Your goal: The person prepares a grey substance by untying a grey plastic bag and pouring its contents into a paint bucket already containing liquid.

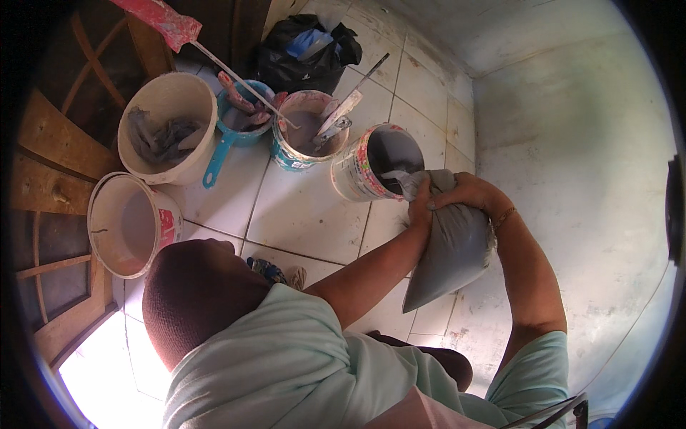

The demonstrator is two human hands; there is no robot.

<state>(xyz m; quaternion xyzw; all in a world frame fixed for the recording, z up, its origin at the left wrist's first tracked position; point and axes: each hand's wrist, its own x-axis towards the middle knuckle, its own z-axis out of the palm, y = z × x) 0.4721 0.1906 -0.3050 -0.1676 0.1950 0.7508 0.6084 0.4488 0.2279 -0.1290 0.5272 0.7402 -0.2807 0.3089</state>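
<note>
Both of my hands grip a plastic bag (457, 239) filled with something grey, its bulging end hanging toward me. My left hand (420, 204) closes round its gathered neck. From above, my right hand (468, 191) wraps over the same part, thumb beside the left hand. The bag's mouth leans over the near rim of a white bucket (350, 170) with a red-patterned edge. Dark grey material (394, 151) shows inside that bucket. I cannot tell whether anything is flowing from the bag.
Left of the bucket stand a pail (291, 156) holding tools, a teal dipper (220, 154) with gloves, and two white buckets (171, 89), (100, 236). A black bag (300, 68) sits behind. Wall (564, 186) on the right; rounded brown cloth (204, 304) lower left.
</note>
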